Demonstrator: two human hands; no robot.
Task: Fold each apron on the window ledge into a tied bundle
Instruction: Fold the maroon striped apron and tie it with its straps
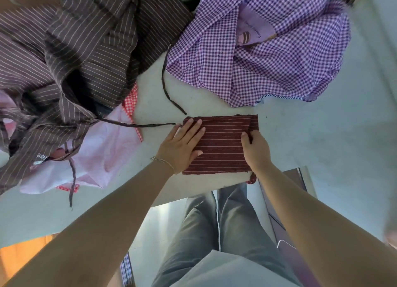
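A dark red apron with thin white stripes (223, 145) lies folded into a small rectangle near the front edge of the pale ledge (300, 136). My left hand (182, 143) lies flat on its left part with straight fingers. My right hand (254, 147) grips the folded right edge, fingers curled around the cloth. A thin dark strap (137, 125) runs left from the rectangle's top left corner. A short piece of red tie (252, 179) hangs at the bottom right corner.
A crumpled brown striped apron (75, 50) fills the left and back. Under it lies a pink apron with red check trim (103, 155). A purple gingham apron (268, 57) lies at the back right. My grey-trousered legs (214, 233) stand below the ledge's front edge.
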